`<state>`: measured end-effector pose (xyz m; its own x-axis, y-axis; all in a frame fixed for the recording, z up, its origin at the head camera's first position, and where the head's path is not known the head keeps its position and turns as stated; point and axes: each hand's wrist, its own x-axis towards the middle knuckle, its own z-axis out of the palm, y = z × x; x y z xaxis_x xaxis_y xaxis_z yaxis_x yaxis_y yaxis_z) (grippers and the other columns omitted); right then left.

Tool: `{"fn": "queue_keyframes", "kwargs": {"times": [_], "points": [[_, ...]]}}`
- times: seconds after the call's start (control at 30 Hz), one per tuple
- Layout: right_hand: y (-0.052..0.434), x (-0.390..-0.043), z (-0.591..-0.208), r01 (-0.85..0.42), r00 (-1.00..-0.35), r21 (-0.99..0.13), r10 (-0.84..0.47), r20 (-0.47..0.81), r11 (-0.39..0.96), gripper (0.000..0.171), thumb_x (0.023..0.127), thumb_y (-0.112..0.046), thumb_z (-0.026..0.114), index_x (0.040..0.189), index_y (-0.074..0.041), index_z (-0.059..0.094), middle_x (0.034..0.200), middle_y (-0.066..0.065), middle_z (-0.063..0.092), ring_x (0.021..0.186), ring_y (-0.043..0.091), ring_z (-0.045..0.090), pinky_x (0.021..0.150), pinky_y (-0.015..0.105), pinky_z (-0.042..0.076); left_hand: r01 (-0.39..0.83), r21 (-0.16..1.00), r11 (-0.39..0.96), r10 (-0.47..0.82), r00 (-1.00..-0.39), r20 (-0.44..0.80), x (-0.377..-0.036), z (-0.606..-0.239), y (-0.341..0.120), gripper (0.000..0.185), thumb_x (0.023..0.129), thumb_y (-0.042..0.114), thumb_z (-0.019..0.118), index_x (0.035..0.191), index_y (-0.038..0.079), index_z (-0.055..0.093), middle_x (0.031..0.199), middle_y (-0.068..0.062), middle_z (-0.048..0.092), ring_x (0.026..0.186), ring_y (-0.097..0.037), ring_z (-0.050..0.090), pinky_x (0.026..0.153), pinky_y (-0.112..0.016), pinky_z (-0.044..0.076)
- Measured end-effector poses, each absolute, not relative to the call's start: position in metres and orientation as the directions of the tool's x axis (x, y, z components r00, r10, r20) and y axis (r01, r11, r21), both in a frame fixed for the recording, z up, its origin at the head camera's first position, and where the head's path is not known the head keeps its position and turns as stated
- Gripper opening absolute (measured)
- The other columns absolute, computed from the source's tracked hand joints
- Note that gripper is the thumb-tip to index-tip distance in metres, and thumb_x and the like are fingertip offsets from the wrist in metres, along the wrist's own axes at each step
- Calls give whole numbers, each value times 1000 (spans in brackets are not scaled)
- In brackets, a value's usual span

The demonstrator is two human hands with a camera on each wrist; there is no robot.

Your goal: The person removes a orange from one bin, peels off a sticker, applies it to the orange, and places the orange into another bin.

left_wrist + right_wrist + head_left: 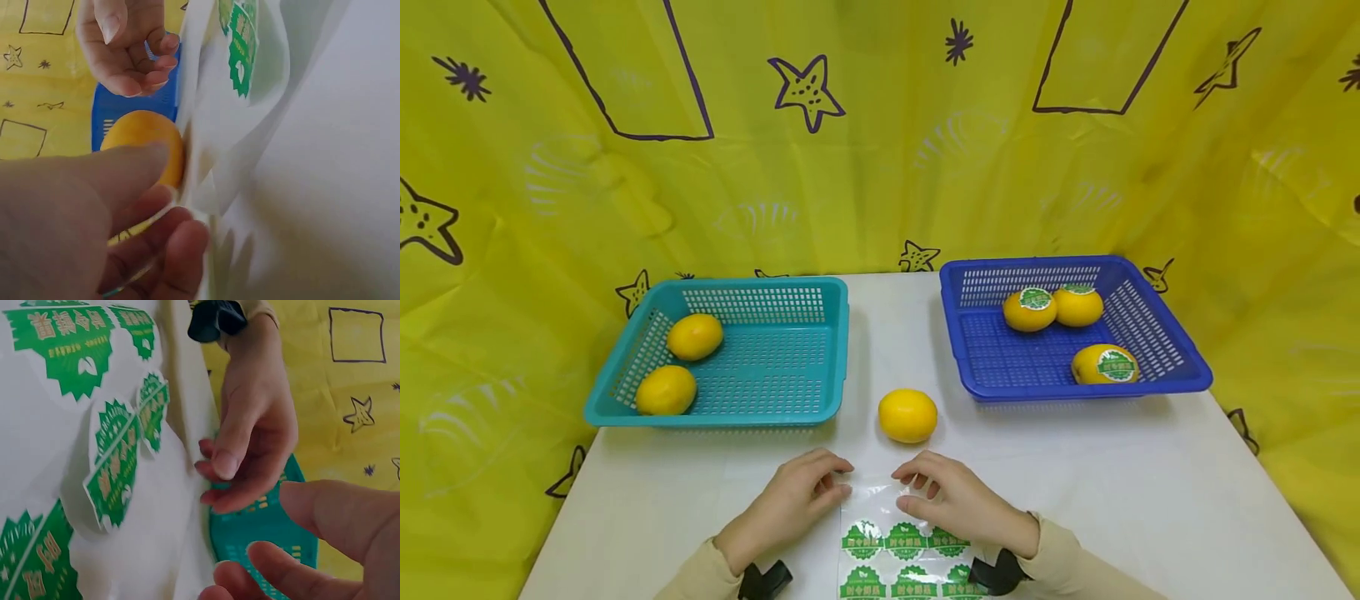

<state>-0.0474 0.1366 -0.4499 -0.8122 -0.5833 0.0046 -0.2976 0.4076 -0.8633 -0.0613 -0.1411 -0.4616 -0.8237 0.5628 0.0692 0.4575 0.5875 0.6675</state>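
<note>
A clear sheet (pixel 868 502) with rows of round green stickers (pixel 906 542) lies on the table between the hands. At its far left corner hovers the left hand (pixel 793 498), fingers loosely bent and holding nothing. The right hand (pixel 958 502) is over the sheet's right side, thumb and fingers apart with nothing between them. Just beyond both hands sits a lone lemon (pixel 907 416) with no sticker showing. In the right wrist view, some stickers (pixel 112 465) stand up from the surface on a bent part of the sheet.
At the back left, a teal basket (pixel 838 350) holds two lemons (pixel 695 337) without visible stickers. A blue basket (pixel 958 350) at the back right contains three lemons (pixel 1105 365) bearing green stickers. Behind the white table (pixel 1150 483) hangs a yellow patterned curtain (pixel 880 167).
</note>
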Motion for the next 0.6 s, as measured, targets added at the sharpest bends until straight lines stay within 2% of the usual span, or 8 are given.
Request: {"fn": "queue_keyframes", "kwargs": {"times": [0.13,0.23,0.43,0.5,0.6], "points": [[129,-47,-455,-330,-777,-842,-629,-15,427,30,96,-33,65,115,-9,66,100,-2,61,87,9,54,74,26,50,451,652,609,599,-801,-6,-70,-470,-133,27,85,30,77,103,12,67,86,9,51,70,-5,47,62,-20,43],[126,-47,-459,-359,-764,-828,-645,-4,431,29,96,-32,66,113,-9,67,98,-4,61,86,8,55,73,25,50,459,638,618,608,-794,-18,-73,-472,-129,25,82,28,81,96,15,66,86,10,50,71,-4,46,63,-21,42],[122,-47,-458,-391,-768,-807,-640,21,442,27,95,-30,67,113,-10,67,98,-5,61,84,8,54,71,23,48,438,673,596,627,-777,-49,-77,-475,-128,8,91,23,72,89,18,66,71,15,49,65,-3,45,60,-22,40],[121,-47,-458,-413,-775,-784,-631,35,463,26,94,-30,68,113,-11,67,100,-6,60,84,7,53,71,22,47,364,753,549,642,-760,-101,-79,-476,-129,8,95,24,66,93,17,67,69,14,52,61,-2,46,57,-21,41],[118,-47,-458,-444,-786,-741,-616,51,505,28,92,-32,70,112,-12,67,101,-7,60,84,7,52,72,21,46,189,871,454,667,-720,-192,-80,-476,-130,15,101,25,57,99,13,66,67,8,57,56,-5,48,52,-20,41]]}}
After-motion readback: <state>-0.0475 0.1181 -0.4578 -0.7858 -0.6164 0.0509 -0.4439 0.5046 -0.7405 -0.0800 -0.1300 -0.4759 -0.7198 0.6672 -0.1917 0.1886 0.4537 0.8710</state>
